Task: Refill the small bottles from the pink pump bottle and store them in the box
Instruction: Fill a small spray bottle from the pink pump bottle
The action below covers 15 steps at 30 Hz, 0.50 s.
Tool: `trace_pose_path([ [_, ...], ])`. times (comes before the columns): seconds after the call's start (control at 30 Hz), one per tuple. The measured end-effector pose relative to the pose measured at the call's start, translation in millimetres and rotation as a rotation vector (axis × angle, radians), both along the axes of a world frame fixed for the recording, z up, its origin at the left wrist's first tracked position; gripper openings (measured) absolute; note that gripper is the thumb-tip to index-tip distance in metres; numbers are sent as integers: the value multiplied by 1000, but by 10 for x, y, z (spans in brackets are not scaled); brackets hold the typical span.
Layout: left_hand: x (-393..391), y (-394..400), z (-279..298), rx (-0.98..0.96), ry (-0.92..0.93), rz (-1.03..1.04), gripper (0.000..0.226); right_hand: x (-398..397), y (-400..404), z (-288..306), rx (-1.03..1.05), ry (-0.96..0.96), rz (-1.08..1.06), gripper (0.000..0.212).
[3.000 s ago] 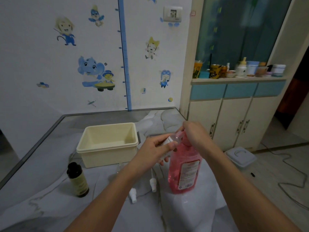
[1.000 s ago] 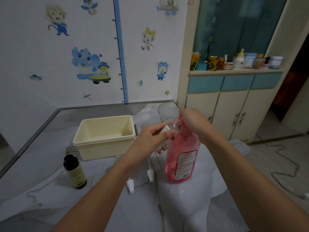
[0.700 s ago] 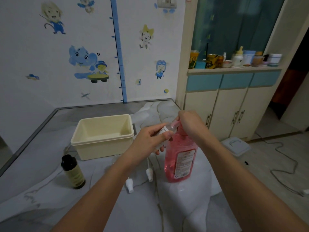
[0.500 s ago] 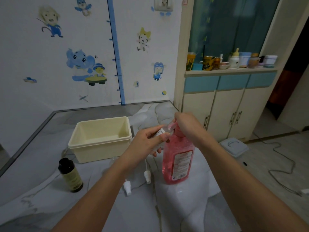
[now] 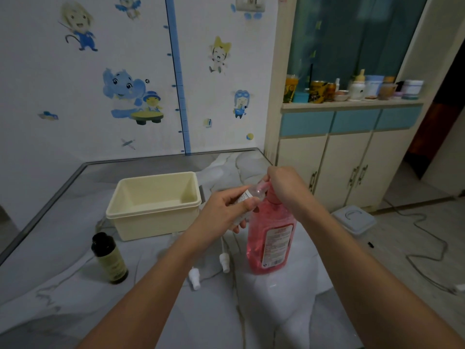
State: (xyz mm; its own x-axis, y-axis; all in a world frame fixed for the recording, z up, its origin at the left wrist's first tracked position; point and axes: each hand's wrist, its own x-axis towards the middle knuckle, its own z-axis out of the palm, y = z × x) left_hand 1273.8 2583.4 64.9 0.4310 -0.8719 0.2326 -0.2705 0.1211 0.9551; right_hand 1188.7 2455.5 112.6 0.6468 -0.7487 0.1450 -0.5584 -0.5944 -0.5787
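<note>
Lying nearest on the marble table [image 5: 75,285] are two white pump caps [image 5: 195,277] [image 5: 224,262], off their bottles and just in front of the pink pump bottle [image 5: 270,238]; a dark bottle [image 5: 110,258] is standing well to the left. Compared with half a second ago, very little is shifting — the hands are keeping the same pose at the pump, and only the view is drifting slightly. That suggests the filling is still going on, with capping and storing yet to come.

The left hand [image 5: 224,212] is curling closed around a small clear bottle [image 5: 247,197], tilting it so its mouth is sitting at the spout. The right hand [image 5: 284,187] is resting clenched over the pump head, fingers folded down on it, probably pressing — whether liquid is flowing cannot be told. Behind them the cream box [image 5: 153,217] is sitting open with nothing visible inside, so no bottle is being stored yet. Farther back, the stickered wall and a cabinet [image 5: 339,159] are closing the scene.
</note>
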Motion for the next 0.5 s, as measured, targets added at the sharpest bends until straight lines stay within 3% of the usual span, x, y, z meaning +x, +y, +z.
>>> trace_pose_path([
  [0.1, -4, 0, 13, 4, 10, 6, 20, -30, 20, 40, 38, -43, 38, 12],
  [0.17, -1, -5, 26, -2, 8, 3, 19, -84, 23, 75, -13, -20, 99, 31],
  [0.33, 14, -25, 45, -15, 17, 8, 29, -73, -11, 132, 183, -116, 91, 36],
  [0.5, -22, 3, 61, -28, 29, 3, 25, -32, -11, 145, 330, -180, 18, 32],
])
